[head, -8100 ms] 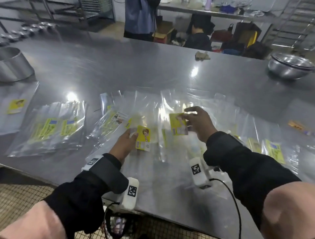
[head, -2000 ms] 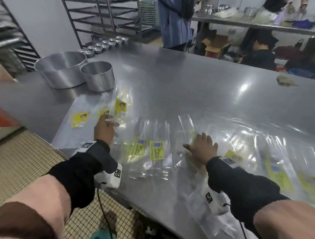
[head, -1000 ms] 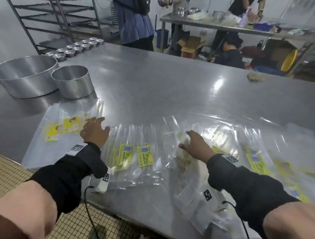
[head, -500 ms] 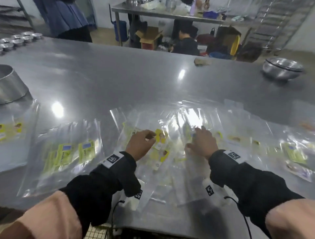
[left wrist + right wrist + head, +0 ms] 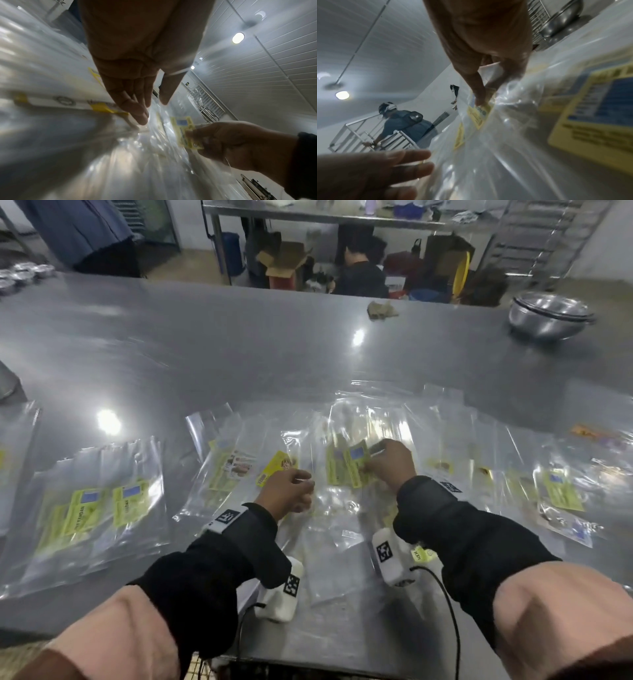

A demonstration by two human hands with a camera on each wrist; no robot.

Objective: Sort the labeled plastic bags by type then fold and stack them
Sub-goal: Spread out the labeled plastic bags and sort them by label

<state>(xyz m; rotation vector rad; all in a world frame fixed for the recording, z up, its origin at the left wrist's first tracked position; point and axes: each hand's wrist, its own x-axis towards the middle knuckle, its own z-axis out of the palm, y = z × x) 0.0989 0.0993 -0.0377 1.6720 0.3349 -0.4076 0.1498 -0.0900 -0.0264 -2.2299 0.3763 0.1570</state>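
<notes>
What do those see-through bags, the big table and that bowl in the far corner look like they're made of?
The bags look like thin clear plastic film: glossy, crinkled, the table visible through them, with what appear to be yellow paper or printed labels. The table looks like brushed stainless steel: grey, with soft reflections of the lamps. The bowl seems to be polished metal, probably steel too, given its mirror-like shine.

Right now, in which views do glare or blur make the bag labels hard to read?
Head view: lamp glare on the steel table and shiny bags; left wrist view: motion streaks over the bags; right wrist view: the near label is out of focus.
</notes>
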